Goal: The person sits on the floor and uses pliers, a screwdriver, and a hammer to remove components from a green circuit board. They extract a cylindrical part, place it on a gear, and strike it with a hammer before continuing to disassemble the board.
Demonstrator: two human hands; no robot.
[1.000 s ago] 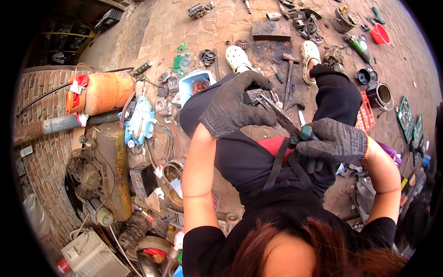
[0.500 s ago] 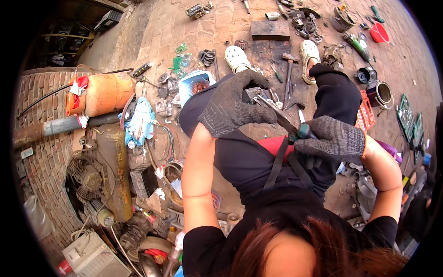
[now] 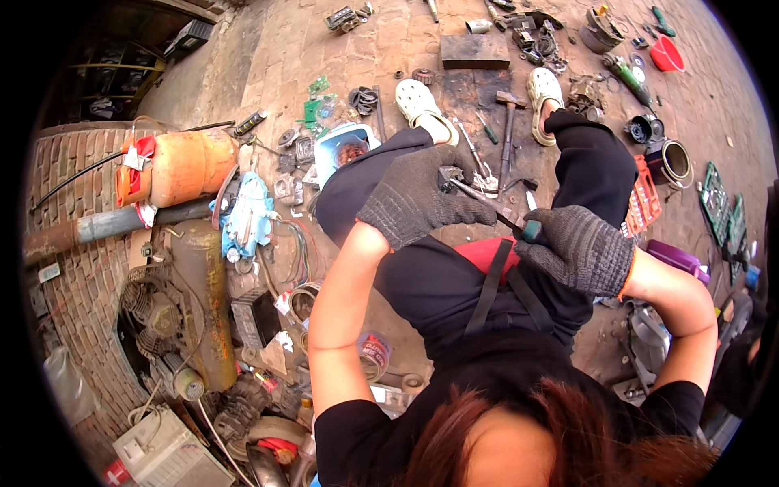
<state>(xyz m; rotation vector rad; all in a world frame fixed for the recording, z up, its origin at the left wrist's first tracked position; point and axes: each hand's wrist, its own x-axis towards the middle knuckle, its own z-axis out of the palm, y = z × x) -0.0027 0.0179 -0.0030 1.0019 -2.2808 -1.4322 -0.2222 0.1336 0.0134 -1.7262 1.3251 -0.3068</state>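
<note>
Both my hands wear dark grey knit gloves above my lap. My left hand [image 3: 422, 199] is closed round a small dark metal part [image 3: 449, 175], most of it hidden by the fingers. My right hand [image 3: 580, 250] grips long-jawed pliers [image 3: 505, 217] by their dark green handles. The metal tip of the pliers points up and left and meets the part in my left hand. How firmly the jaws bite on it cannot be made out.
On the paved ground ahead lie a hammer [image 3: 508, 134], a green-handled screwdriver [image 3: 487, 130] and a dark metal block [image 3: 475, 53]. A blue-white tub [image 3: 329, 150] stands by my left knee. An orange gas cylinder [image 3: 191, 166] is at left, an orange socket case [image 3: 643, 199] at right.
The pliers' jaws, spread apart before, now look closed together at the part. My left hand has turned slightly and dropped a little, and my right forearm has swung slightly outward.
</note>
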